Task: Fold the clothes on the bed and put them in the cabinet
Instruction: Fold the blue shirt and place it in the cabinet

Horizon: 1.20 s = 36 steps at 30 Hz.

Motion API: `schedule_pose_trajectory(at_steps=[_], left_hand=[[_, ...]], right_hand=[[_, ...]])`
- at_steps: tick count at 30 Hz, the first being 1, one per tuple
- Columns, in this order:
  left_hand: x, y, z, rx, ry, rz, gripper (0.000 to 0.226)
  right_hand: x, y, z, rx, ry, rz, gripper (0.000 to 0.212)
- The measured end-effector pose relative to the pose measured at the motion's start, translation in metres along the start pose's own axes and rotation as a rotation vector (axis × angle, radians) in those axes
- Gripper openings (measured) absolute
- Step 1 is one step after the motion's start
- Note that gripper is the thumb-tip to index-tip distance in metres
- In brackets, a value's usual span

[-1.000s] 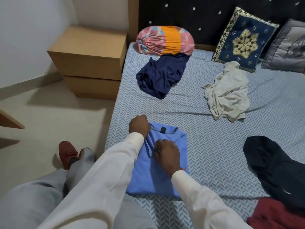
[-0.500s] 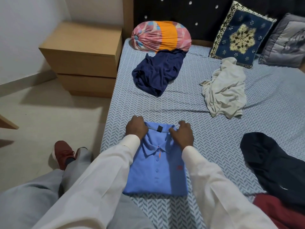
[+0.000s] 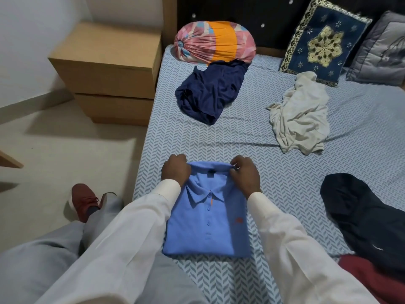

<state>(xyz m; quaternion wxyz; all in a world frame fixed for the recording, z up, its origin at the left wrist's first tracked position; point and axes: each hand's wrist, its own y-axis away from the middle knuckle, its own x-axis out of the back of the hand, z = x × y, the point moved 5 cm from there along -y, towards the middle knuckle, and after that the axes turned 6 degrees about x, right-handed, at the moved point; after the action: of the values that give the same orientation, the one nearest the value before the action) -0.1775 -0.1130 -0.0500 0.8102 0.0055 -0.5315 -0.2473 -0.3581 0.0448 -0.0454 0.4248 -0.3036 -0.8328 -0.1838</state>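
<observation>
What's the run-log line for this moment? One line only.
left hand: grips blue polo | right hand: pinches blue polo | blue polo: folded, on bed

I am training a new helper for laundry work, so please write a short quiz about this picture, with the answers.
1. True or false: the blue polo shirt lies folded on the bed, collar upward.
2. Where do the left hand and the right hand grip the shirt? A) bottom hem B) top edge, behind the collar C) a sleeve cuff
3. What colour is the crumpled garment touching the pink-and-orange bolster?
Key: 1 true; 2 B; 3 navy.
</observation>
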Motion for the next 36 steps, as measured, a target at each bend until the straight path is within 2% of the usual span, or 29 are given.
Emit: schedule_pose_trajectory(at_steps=[2, 4, 6, 8, 10, 12, 13, 15, 18, 21, 25, 28, 31, 36], left_hand=[[0.000, 0.004, 0.002, 0.020, -0.029, -0.011, 0.021], [0.001, 0.007, 0.003, 0.044, -0.066, -0.017, 0.025], [0.003, 0.009, 0.002, 0.074, -0.017, -0.034, 0.031], [0.005, 0.008, -0.008, 0.168, 0.165, -0.080, 0.044], [-0.002, 0.002, -0.023, 0.255, 0.411, -0.161, 0.045], [-0.014, -0.002, -0.036, 0.293, 0.630, -0.237, 0.018], [-0.016, 0.000, -0.038, 0.326, 0.745, -0.259, 0.016], [-0.017, 0.007, -0.042, 0.380, 0.896, -0.241, 0.028], [-0.017, 0.009, -0.043, 0.368, 0.903, -0.203, 0.021], [-0.018, 0.010, -0.042, 0.347, 0.903, -0.230, 0.023], [-0.016, 0.010, -0.035, 0.330, 0.961, -0.279, 0.024], [-0.017, 0.011, -0.037, 0.339, 1.044, -0.346, 0.021], [-0.019, 0.010, -0.041, 0.367, 1.074, -0.352, 0.017], [-0.016, 0.006, -0.040, 0.362, 1.128, -0.344, 0.017]], right_hand=[[-0.004, -0.001, 0.007, -0.095, -0.001, -0.011, 0.038], [-0.009, -0.003, 0.011, -0.151, -0.012, -0.057, 0.039], [-0.005, 0.001, 0.011, -0.186, -0.041, -0.016, 0.040], [0.004, 0.013, 0.000, -0.168, -0.051, 0.096, 0.047], [0.000, 0.029, -0.019, -0.015, -0.080, 0.161, 0.041], [-0.018, 0.047, -0.043, 0.120, -0.145, 0.030, 0.036], [-0.028, 0.054, -0.054, 0.152, -0.156, -0.056, 0.039], [-0.044, 0.056, -0.072, 0.196, -0.118, -0.134, 0.043], [-0.056, 0.045, -0.100, 0.213, -0.049, -0.132, 0.038], [-0.064, 0.034, -0.112, 0.191, 0.012, -0.191, 0.008], [-0.060, 0.025, -0.103, 0.091, -0.163, -0.192, 0.009], [-0.065, 0.022, -0.099, 0.096, -0.209, -0.221, 0.011], [-0.068, 0.022, -0.097, 0.045, -0.252, -0.238, 0.003], [-0.068, 0.022, -0.098, 0.054, -0.231, -0.233, 0.017]])
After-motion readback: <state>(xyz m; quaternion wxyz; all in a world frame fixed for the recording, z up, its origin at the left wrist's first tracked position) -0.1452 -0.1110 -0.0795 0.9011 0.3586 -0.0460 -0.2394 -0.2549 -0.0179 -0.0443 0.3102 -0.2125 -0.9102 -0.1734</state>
